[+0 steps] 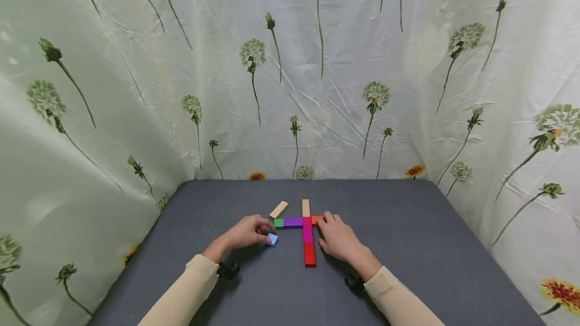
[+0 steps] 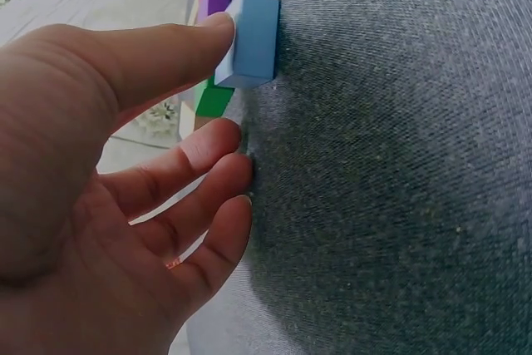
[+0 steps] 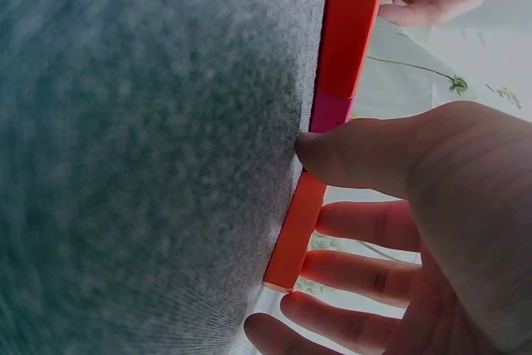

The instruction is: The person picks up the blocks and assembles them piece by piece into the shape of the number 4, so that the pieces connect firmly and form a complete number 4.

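Observation:
My left hand pinches a small light-blue block at the table surface; its thumb presses one side, and the index finger is mostly hidden. Just beyond it a green block touches a purple block. That row meets a pink-and-magenta piece, with a red block at its near end and a plain wooden block at its far end. My right hand, its fingers loosely bent, rests beside the orange block on the right side of this cross-like layout.
A second plain wooden block lies askew behind the green one. Everything lies on a table with a dark grey cloth. Behind and at both sides hangs a pale curtain printed with dandelions.

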Motion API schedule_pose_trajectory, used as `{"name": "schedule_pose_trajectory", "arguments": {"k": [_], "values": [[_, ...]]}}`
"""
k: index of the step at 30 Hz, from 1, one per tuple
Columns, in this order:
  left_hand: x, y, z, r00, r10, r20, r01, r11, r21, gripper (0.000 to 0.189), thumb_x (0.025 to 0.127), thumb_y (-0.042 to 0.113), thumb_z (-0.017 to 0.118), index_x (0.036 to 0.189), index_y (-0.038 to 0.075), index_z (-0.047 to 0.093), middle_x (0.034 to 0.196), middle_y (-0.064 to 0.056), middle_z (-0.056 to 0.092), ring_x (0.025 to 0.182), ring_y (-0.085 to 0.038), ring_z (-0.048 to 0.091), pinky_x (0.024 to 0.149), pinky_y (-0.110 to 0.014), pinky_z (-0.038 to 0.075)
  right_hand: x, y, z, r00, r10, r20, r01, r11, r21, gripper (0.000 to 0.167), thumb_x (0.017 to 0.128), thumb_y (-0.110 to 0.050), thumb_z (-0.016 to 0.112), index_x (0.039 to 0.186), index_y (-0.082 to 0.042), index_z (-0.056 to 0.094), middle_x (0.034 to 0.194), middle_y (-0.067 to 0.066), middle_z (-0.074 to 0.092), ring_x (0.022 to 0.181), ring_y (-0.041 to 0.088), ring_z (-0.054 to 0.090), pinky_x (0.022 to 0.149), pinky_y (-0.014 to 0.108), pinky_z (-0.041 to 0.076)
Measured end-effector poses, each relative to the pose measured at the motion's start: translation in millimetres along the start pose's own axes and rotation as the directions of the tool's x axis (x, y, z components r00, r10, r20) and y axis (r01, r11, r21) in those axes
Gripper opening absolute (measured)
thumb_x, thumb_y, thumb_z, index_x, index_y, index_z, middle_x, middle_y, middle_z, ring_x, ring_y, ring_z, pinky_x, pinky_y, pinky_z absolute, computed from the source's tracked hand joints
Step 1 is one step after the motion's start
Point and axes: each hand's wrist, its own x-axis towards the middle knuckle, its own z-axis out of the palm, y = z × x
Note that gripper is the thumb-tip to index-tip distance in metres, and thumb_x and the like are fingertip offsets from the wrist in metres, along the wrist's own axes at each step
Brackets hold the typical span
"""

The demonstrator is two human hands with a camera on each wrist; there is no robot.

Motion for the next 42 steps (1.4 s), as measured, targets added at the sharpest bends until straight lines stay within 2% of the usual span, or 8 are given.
{"name": "schedule_pose_trajectory", "arguments": {"k": [9,20,33,39,42], "values": [[-4.5,2.7,2.8,0.999,0.001,-0.032,0.000,1.000,0.016,0.012,0.089,0.020,0.079,0.101,0.022,0.079,0.092,-0.002,0.058,0.081,-0.014,0.052,0.071,-0.032,0.045,0.6,-1.1,-2.3,1.000,0.005,-0.007,-0.005,1.000,0.007,0.045,0.088,-0.029,0.078,0.124,-0.005,0.065,0.115,0.015,0.054,0.106,0.033,0.057,0.076,0.045,0.057],[-0.7,0.8,6.1,0.998,0.022,-0.057,-0.019,0.998,0.053,0.013,0.088,0.020,0.080,0.100,0.022,0.078,0.088,0.002,0.058,0.078,-0.013,0.049,0.068,-0.032,0.042,0.5,0.8,0.4,1.000,0.012,-0.007,-0.012,1.000,0.012,0.046,0.088,-0.029,0.078,0.124,-0.005,0.065,0.115,0.015,0.054,0.105,0.033,0.057,0.075,0.045,0.057],[-4.2,7.1,3.3,0.999,0.035,-0.033,-0.035,0.999,0.011,0.017,0.085,0.014,0.082,0.098,0.023,0.076,0.091,0.011,0.066,0.085,-0.010,0.061,0.076,-0.034,0.052,0.6,1.4,0.9,1.000,0.010,-0.008,-0.010,1.000,0.014,0.044,0.088,-0.029,0.078,0.123,-0.005,0.065,0.114,0.014,0.054,0.105,0.032,0.057,0.075,0.045,0.057],[-4.1,10.6,2.6,0.998,0.054,-0.024,-0.053,0.998,0.027,0.017,0.084,0.013,0.083,0.094,0.024,0.074,0.086,0.014,0.067,0.078,-0.007,0.060,0.072,-0.031,0.051,-0.1,0.4,0.8,1.000,0.014,-0.003,-0.014,1.000,0.005,0.044,0.088,-0.029,0.077,0.124,-0.006,0.065,0.115,0.014,0.054,0.104,0.032,0.057,0.074,0.045,0.057],[-4.6,10.4,2.4,0.998,0.059,-0.019,-0.059,0.998,0.006,0.018,0.084,0.010,0.082,0.091,0.025,0.073,0.084,0.014,0.066,0.075,-0.008,0.059,0.070,-0.030,0.050,-0.5,-0.1,1.0,1.000,0.012,-0.003,-0.012,1.000,0.005,0.043,0.088,-0.029,0.077,0.123,-0.006,0.065,0.114,0.014,0.054,0.104,0.032,0.057,0.073,0.044,0.057]]}}
